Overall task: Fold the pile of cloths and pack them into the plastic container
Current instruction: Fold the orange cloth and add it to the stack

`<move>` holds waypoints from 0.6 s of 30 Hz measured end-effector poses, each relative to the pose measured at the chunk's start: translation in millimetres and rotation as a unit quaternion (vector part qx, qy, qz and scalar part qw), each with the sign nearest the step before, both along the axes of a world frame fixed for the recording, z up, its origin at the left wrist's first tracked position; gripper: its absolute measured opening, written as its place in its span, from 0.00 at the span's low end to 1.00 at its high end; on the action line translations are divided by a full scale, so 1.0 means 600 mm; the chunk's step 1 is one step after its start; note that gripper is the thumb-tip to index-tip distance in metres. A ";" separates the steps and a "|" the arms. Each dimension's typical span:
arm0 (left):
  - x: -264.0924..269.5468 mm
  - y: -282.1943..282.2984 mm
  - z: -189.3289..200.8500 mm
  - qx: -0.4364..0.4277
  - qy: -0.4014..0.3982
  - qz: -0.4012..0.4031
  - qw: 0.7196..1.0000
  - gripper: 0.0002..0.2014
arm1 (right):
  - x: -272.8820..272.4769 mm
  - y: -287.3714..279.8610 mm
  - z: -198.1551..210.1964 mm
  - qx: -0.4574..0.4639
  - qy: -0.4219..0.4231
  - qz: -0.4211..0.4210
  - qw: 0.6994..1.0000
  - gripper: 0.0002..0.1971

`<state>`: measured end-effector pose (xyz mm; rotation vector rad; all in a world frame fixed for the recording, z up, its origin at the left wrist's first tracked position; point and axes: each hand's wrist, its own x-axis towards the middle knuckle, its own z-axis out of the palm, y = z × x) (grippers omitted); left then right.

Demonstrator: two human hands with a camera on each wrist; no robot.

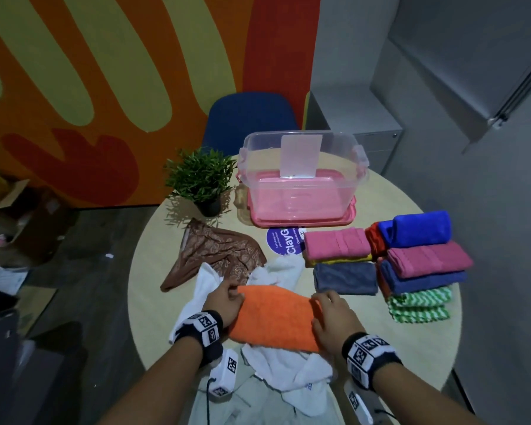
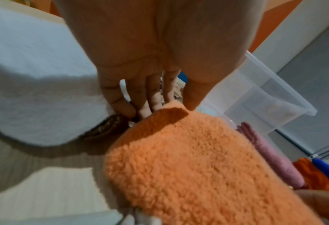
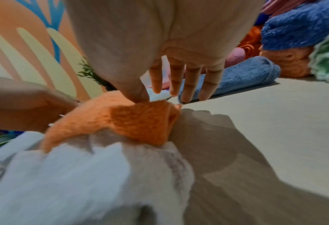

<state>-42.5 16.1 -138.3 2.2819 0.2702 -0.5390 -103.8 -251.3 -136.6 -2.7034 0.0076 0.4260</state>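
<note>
A fluffy orange cloth (image 1: 273, 323) (image 2: 198, 167) (image 3: 121, 120) lies folded over a heap of white cloths (image 1: 288, 366) at the table's near edge. My left hand (image 1: 236, 294) (image 2: 171, 105) pinches its far left corner, thumb in front and fingers behind. My right hand (image 1: 319, 302) (image 3: 160, 97) holds its right end, with the thumb on top and the fingers reaching down past the edge. The clear plastic container (image 1: 258, 167) (image 2: 265, 99) stands empty on its pink lid at the back of the table.
Stacks of folded cloths (image 1: 423, 262) fill the right side, with a grey-blue one (image 1: 345, 277) close to my right hand. A brown patterned cloth (image 1: 218, 256) lies at the left, a potted plant (image 1: 201, 179) behind it. A blue chair (image 1: 252, 118) stands beyond the round table (image 1: 411, 348).
</note>
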 end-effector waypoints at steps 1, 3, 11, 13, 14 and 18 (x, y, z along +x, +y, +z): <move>0.000 0.000 0.003 -0.003 0.019 -0.009 1.000 0.20 | -0.009 0.006 0.003 0.001 -0.010 0.014 1.000 0.23; 0.000 0.002 0.011 -0.006 0.027 -0.025 0.999 0.22 | -0.019 0.018 0.015 0.018 -0.017 0.035 0.999 0.21; -0.009 -0.066 0.181 -0.147 -0.145 -0.175 0.963 0.23 | 0.037 0.043 0.145 0.233 -0.089 0.059 0.967 0.42; -0.006 -0.094 0.225 -0.154 -0.196 -0.216 0.944 0.24 | 0.055 0.028 0.187 0.282 -0.097 0.049 0.953 0.34; -0.003 -0.105 0.242 -0.147 -0.212 -0.230 0.938 0.27 | 0.060 0.015 0.206 0.290 -0.103 0.040 0.950 0.26; 0.014 -0.123 0.251 -0.064 -0.233 -0.283 0.928 0.21 | 0.056 -0.060 0.254 0.304 -0.139 -0.021 0.942 0.16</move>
